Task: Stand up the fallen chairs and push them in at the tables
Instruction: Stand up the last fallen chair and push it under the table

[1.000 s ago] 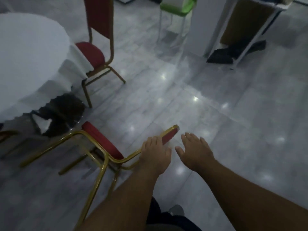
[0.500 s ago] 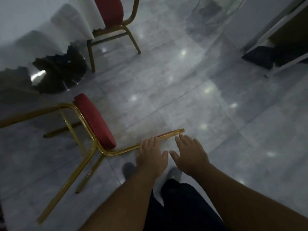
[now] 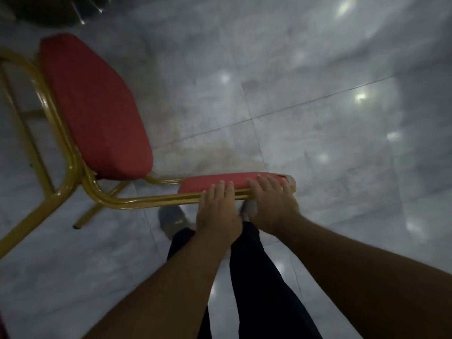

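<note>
A fallen chair (image 3: 97, 113) with a gold metal frame and red padding lies on its back on the grey tiled floor. Its red seat stands on edge at the left and its legs point left out of view. The red backrest (image 3: 220, 182) lies low at the centre. My left hand (image 3: 217, 211) is laid over the gold rail along the backrest's near edge, fingers curled on the pad. My right hand (image 3: 271, 201) grips the same edge just to the right, near the backrest's top end.
Glossy grey marble floor (image 3: 330, 130) spreads to the right and ahead. My dark-trousered legs and grey shoes (image 3: 171, 221) stand just behind the backrest. A dark table base (image 3: 49, 11) shows at the top left corner.
The view has tipped down and closer to the chair. Both hands, earlier hovering over the backrest's edge, have come down and closed on it.
</note>
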